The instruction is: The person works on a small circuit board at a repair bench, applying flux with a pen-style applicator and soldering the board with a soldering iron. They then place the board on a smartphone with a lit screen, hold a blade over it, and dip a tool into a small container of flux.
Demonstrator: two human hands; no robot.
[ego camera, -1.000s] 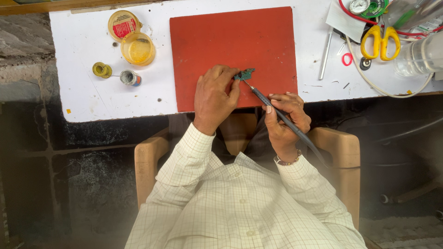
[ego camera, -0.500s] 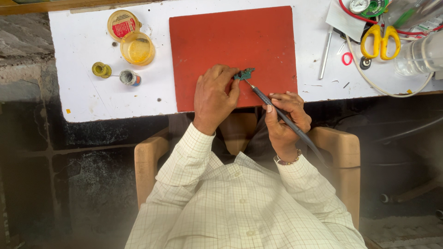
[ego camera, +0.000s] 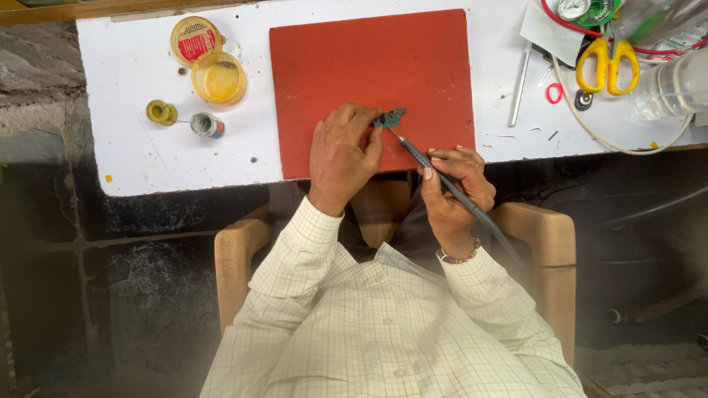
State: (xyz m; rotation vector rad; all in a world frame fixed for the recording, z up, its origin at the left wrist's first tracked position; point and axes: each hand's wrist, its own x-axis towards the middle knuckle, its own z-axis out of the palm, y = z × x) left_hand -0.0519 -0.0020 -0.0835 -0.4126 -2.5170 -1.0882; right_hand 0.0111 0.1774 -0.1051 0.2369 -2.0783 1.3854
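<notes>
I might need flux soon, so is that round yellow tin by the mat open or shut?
Open: the yellow tin shows its amber contents, its lid lying beside it.

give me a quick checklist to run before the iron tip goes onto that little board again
1. Small green circuit board lies on the red mat, not on bare table: ok.
2. Left hand pins the board at its left edge: ok.
3. Right hand grips the soldering iron like a pen, clear of the metal end: ok.
4. Tip rests at the board's right edge; exact contact with a joint: cannot tell, too small.
5. Left fingertips sit very close to the tip: not ok, worth easing back.
6. Solder spool and open flux tin lie apart at the left, away from both hands: ok if not needed now.
</notes>
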